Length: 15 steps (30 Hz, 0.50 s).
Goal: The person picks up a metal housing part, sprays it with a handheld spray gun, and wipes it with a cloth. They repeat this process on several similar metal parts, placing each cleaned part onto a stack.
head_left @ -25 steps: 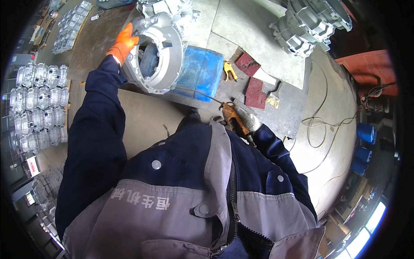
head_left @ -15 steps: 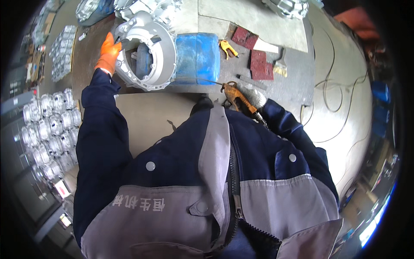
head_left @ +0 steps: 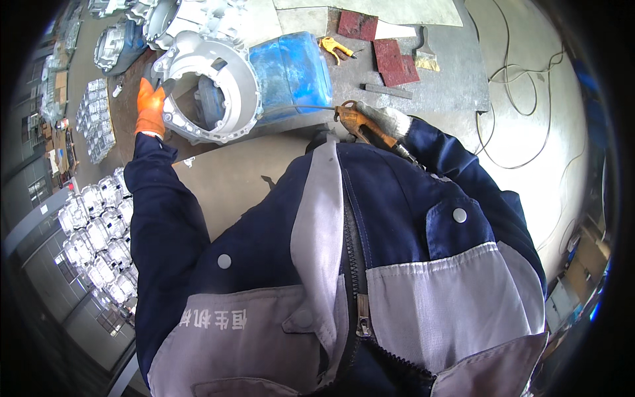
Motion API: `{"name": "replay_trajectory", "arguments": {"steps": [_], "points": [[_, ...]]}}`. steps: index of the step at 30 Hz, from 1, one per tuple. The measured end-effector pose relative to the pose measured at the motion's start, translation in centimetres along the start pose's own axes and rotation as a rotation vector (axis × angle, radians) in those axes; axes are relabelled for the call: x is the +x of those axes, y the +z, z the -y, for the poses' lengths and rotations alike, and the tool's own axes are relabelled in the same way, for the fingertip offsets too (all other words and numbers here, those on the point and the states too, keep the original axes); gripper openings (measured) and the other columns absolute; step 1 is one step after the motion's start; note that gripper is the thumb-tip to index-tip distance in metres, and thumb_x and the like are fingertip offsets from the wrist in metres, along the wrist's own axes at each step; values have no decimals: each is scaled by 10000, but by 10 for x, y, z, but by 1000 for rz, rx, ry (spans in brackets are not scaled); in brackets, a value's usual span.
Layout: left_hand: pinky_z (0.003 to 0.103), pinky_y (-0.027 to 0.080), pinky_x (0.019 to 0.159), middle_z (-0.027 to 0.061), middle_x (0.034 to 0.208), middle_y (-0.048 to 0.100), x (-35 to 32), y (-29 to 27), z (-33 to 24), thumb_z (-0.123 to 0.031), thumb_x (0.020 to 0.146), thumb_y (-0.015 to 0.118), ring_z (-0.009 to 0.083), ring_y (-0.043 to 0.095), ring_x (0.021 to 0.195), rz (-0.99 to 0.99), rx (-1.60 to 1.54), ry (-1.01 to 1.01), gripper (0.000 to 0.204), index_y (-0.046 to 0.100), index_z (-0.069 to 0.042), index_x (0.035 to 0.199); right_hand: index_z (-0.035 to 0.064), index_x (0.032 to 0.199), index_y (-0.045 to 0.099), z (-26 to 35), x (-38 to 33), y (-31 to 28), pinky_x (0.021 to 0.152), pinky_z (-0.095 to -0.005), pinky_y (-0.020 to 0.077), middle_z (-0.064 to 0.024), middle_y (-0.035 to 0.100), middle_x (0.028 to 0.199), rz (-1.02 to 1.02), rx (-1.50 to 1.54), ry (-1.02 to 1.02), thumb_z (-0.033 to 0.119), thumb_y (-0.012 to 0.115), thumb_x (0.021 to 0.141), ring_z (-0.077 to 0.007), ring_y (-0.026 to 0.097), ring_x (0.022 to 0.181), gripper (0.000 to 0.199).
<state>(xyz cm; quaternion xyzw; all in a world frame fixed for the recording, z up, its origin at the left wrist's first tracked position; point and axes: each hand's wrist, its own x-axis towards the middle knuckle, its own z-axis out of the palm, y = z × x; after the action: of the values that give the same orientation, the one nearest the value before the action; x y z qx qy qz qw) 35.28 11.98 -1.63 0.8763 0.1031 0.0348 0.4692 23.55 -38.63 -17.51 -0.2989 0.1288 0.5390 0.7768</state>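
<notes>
A large silver cast-metal housing (head_left: 211,86) with a round opening lies on its side on the bench. My left hand (head_left: 151,108), in an orange glove, grips its rim at the left. In a grey-white glove, my right hand (head_left: 383,122) holds an orange air blow gun (head_left: 354,121); its thin nozzle tube points left toward the housing. A blue plastic-wrapped block (head_left: 294,69) sits right behind the housing. My dark blue and grey jacket fills the lower half of the view.
Two dark red pads (head_left: 390,56), a yellow-handled tool (head_left: 334,46) and a scraper (head_left: 426,56) lie on the grey bench (head_left: 450,92). More silver castings stand at the top left (head_left: 116,46) and in rows on the floor at left (head_left: 99,238). Cables (head_left: 522,99) trail at right.
The view has shifted, so the housing and both hands sit closer to the middle. My left hand stays on the housing rim; my right still holds the blow gun.
</notes>
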Motion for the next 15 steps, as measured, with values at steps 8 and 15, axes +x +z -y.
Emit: {"name": "replay_trajectory", "arguments": {"steps": [8, 15], "points": [[291, 396, 953, 108, 1307, 476, 6, -2, 5, 10, 718, 717, 200, 465, 1176, 67, -169, -35, 806, 296, -13, 1406, 54, 1165, 537, 7, -2, 10, 672, -230, 521, -63, 626, 971, 10, -27, 51, 427, 432, 960, -125, 613, 782, 438], [281, 411, 902, 114, 1263, 500, 8, -4, 10, -44, 720, 737, 188, 488, 1117, 29, -84, 3, 772, 326, 23, 1371, 46, 1152, 541, 8, 0, 17, 677, -273, 549, -89, 635, 964, 133, 197, 43, 404, 456, 955, -160, 633, 789, 417]]}}
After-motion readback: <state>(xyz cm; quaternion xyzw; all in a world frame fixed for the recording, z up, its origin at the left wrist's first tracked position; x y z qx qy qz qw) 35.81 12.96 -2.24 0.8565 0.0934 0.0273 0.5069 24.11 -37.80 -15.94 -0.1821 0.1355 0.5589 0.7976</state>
